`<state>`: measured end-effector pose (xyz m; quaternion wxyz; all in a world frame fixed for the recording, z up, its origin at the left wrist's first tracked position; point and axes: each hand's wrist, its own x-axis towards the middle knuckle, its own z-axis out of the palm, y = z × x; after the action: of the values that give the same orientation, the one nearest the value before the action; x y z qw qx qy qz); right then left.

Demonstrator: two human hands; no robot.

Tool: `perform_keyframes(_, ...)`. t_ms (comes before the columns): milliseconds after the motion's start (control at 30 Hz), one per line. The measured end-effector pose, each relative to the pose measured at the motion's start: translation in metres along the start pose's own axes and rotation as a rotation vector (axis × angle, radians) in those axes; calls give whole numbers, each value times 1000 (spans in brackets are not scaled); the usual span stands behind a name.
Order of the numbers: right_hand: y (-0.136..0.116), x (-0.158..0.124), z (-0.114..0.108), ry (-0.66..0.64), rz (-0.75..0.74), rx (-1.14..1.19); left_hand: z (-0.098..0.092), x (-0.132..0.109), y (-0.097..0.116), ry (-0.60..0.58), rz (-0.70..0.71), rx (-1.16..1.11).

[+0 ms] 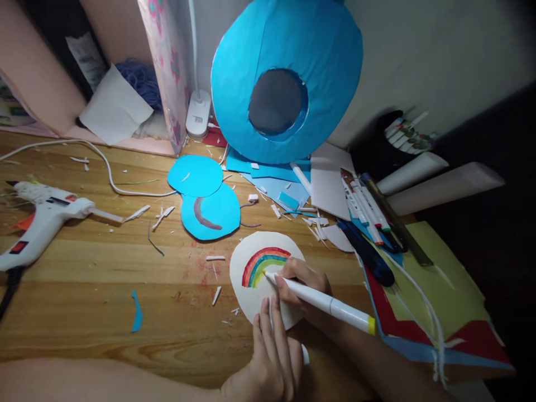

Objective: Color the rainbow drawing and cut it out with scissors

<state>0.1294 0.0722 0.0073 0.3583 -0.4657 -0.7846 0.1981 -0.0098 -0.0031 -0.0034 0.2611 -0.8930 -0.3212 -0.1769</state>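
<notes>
A round white paper disc (pixel 240 262) lies on the wooden table, with a rainbow (pixel 268 259) in red, orange, blue, green and yellow bands coloured on it. My right hand (pixel 307 279) grips a white marker pen (pixel 330 304) with a yellow end band, its tip touching the inner yellow band. Fingers stretched flat, my left hand (pixel 270 357) presses on the lower part of the disc. Beside its thumb shows a small white piece (pixel 305 354), partly hidden; whether the hand holds it I cannot tell.
Two joined blue discs (pixel 209 206) lie behind. A large blue ring (pixel 326 84) stands against the wall. At left are a glue gun (pixel 50 218) and white cable (pixel 111 178); at right, several markers (pixel 366 204), a blue-handled cutter (pixel 368 257) and coloured sheets (pixel 444 279). Paper scraps are scattered around.
</notes>
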Motion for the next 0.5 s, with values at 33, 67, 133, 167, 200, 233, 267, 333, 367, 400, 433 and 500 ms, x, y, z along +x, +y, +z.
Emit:
perform_keyframes(33,1,-1,0,1,-1,-4,2,-1,0,11,15,13)
perform_keyframes(67,2,-1,1,4,-3,-9,4,-1,1,18,19,21)
perform_keyframes(133,4,-2,2,9,0,-19,6,-1,2,33,-8,25)
perform_keyframes(167,5,-2,2,16,1,-18,7,-1,3,35,-27,23)
perform_keyframes(200,5,-2,3,19,3,-15,7,0,4,35,-44,21)
perform_keyframes(233,5,-2,3,24,6,-11,7,1,5,31,-58,18)
perform_keyframes(267,6,-2,4,30,10,-7,7,1,5,25,-62,16)
perform_keyframes(333,6,-2,5,45,18,-3,6,2,5,14,-62,12)
perform_keyframes(367,5,-3,5,54,22,0,5,2,5,18,-62,10)
perform_keyframes(400,5,-3,5,59,29,5,5,2,5,21,-64,9)
perform_keyframes(433,5,-4,5,60,35,12,5,2,4,22,-66,10)
perform_keyframes(500,5,-5,5,43,44,25,6,0,5,11,-58,10)
